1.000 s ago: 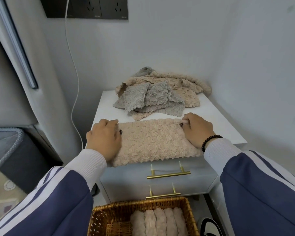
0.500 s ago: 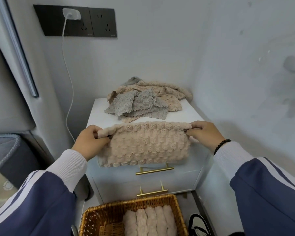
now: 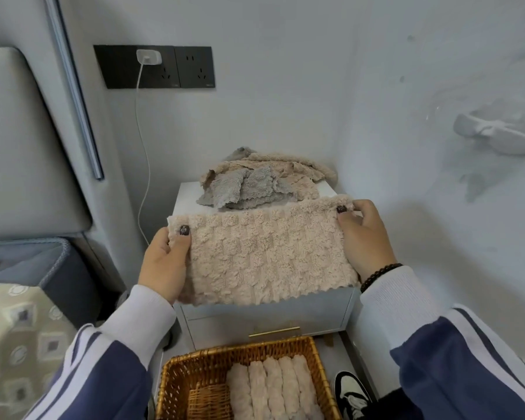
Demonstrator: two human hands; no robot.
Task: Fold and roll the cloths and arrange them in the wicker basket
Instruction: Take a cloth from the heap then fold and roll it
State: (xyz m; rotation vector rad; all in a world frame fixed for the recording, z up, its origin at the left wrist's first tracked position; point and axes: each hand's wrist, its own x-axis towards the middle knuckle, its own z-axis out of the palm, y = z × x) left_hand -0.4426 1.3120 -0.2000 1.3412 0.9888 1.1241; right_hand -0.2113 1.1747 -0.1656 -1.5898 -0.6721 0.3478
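Observation:
A folded beige fluffy cloth hangs in the air in front of the white nightstand. My left hand pinches its upper left corner, and my right hand pinches its upper right corner. Behind it, a heap of beige and grey cloths lies at the back of the nightstand top. Below, on the floor, stands the wicker basket with several rolled beige cloths side by side in its right part.
A wall closes in on the right, with a white fixture mounted on it. A charger cable hangs from the black socket panel. The bed and headboard stand left. A shoe sits beside the basket.
Both hands have lifted the folded beige cloth off the nightstand top and hold it up by its top corners. The view has tilted upward.

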